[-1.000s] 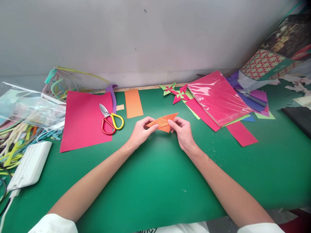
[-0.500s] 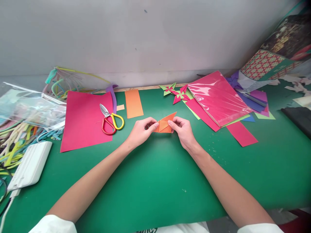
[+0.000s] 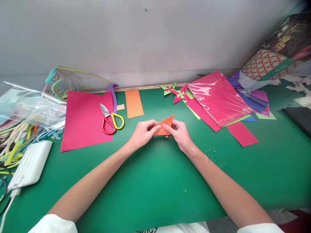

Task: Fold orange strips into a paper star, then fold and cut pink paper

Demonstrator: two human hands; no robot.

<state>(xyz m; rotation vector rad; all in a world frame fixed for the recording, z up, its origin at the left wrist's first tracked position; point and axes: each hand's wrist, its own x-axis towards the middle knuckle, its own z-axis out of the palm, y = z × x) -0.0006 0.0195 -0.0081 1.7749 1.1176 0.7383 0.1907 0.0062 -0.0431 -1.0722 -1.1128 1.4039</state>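
Observation:
A folded piece of orange paper (image 3: 169, 120) with a pointed upper right corner is held just above the green table. My left hand (image 3: 143, 133) pinches its left end, thumb on top. From the other side my right hand (image 3: 181, 134) grips it, the thumb pressing on the folded face near the middle. Both sets of fingers under the paper are mostly hidden. Scissors (image 3: 110, 120) with one red and one yellow handle lie to the left, on a red sheet (image 3: 82, 121). Beyond my hands is a flat orange paper strip (image 3: 134, 103).
Folded red-and-green paper stars (image 3: 180, 94) lie at the back, beside a plastic-wrapped red paper pack (image 3: 220, 98). Loose red strips (image 3: 242, 133) stick out below it. A white power bank (image 3: 30, 165) with a cable and tangled coloured strips (image 3: 14, 142) occupy the left side.
My right thumb has slid left along the orange paper, closer to my left thumb. The paper has dipped slightly toward me, and both hands are nearer together.

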